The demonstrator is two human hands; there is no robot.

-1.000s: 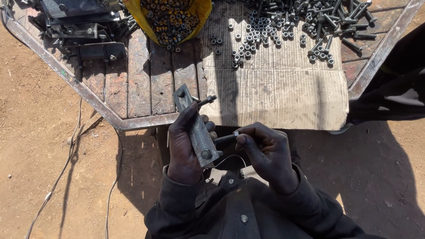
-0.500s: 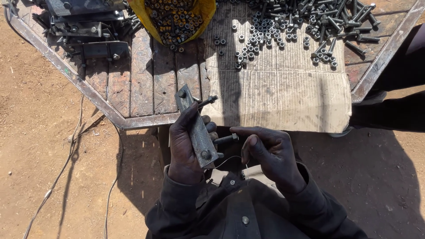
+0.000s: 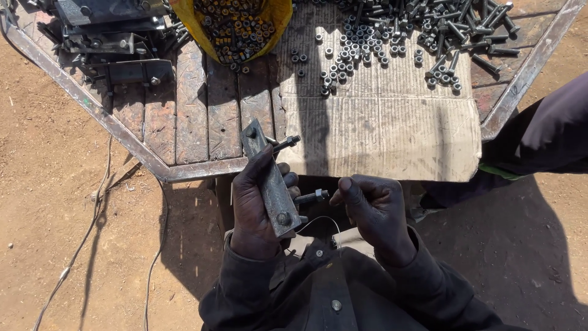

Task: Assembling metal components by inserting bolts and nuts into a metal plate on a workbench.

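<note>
head view, looking down. the left hand is wrapped around a flat grey metal bracket, which stands tilted with its top end toward 11 o'clock. two bolts pass through the bracket: an upper bolt sticking out toward 2 o'clock, and a lower bolt pointing toward 3 o'clock with a nut on its tip. the right hand sits just beside that tip, at 3 o'clock from the bracket, its fingers curled inward; it seems to pinch at the nut, though whether it truly grips it cannot be told from here. both wrists end in dark sleeves at 6 o'clock.

at 12 o'clock from the hands lies a wooden table with a metal edge, partly covered by a sheet of cardboard. on the cardboard, toward 1 o'clock, a heap of loose bolts and a scatter of nuts. a yellow bag of small fasteners stands at 12 o'clock, and a stack of dark brackets at 10 o'clock. another person's dark sleeve enters at 3 o'clock. a thin cable runs over the sandy ground at 9 o'clock.
</note>
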